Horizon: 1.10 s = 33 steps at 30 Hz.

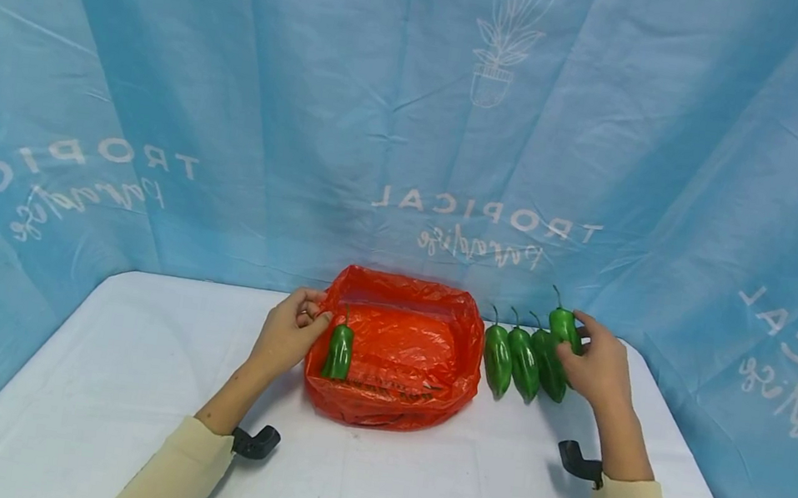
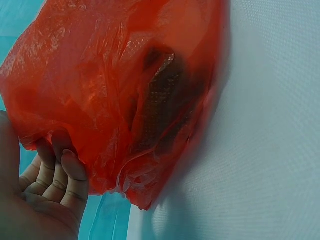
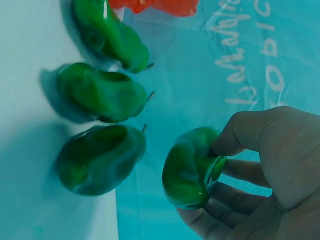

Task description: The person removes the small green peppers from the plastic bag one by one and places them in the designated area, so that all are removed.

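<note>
A red plastic bag (image 1: 386, 407) stands with its mouth spread on the table. My left hand (image 1: 292, 329) pinches the bag's left rim; the left wrist view shows fingers curled at the red film (image 2: 65, 85). Inside the bag, on the left, lies one green pepper (image 1: 339, 352), a dark shape through the plastic from the left wrist. My right hand (image 1: 599, 364) grips another green pepper (image 3: 192, 167) between thumb and fingers, lifted above the table. Three more green peppers (image 1: 523, 362) lie in a row between the bag and this hand, stems toward the back.
A white cloth covers the table (image 1: 397, 493). Blue curtains (image 1: 295, 118) with printed lettering hang close behind the table's back edge and along both sides. A black wrist mount (image 1: 579, 462) sticks out from each forearm.
</note>
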Tool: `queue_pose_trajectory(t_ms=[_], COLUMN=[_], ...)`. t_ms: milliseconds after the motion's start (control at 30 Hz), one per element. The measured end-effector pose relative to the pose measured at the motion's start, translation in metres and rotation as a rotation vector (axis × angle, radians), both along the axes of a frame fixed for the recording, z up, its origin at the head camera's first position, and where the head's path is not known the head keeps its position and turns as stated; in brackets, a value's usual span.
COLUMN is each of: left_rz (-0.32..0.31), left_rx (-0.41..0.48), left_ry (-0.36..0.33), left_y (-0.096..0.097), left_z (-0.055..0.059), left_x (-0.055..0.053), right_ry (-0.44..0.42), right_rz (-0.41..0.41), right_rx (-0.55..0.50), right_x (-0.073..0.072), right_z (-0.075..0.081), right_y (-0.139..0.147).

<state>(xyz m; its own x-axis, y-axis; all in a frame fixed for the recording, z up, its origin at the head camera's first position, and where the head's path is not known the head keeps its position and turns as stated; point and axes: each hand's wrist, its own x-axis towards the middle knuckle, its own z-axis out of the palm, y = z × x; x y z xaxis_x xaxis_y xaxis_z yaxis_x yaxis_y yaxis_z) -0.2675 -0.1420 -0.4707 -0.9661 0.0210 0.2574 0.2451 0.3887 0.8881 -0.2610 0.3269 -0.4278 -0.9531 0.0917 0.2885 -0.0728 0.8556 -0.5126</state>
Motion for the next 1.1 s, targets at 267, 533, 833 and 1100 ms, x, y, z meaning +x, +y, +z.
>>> queue_pose_trajectory(t_ms=[267,533,833,1100], left_rz=[0.005,-0.006,-0.003,-0.012], left_rx=[0.000,-0.005,-0.009,0.009], left_ry=[-0.007,0.002,-0.001,-0.016], left_y=[0.000,0.000,0.001,-0.002], left_z=[-0.001,-0.002,0.000,0.002], left_x=[-0.001,-0.001,-0.002,0.003], right_ry=[-0.005,-0.004,-0.083,-0.172], right_rz=[-0.038,-0.047,-0.047,-0.069], right_rx=[0.005,0.021,0.053,0.057], right_x=[-0.004,-0.008,-0.011,-0.008], right_z=[-0.009,-0.019,-0.028,-0.038], right_y=[0.014,0.024,0.033,0.034])
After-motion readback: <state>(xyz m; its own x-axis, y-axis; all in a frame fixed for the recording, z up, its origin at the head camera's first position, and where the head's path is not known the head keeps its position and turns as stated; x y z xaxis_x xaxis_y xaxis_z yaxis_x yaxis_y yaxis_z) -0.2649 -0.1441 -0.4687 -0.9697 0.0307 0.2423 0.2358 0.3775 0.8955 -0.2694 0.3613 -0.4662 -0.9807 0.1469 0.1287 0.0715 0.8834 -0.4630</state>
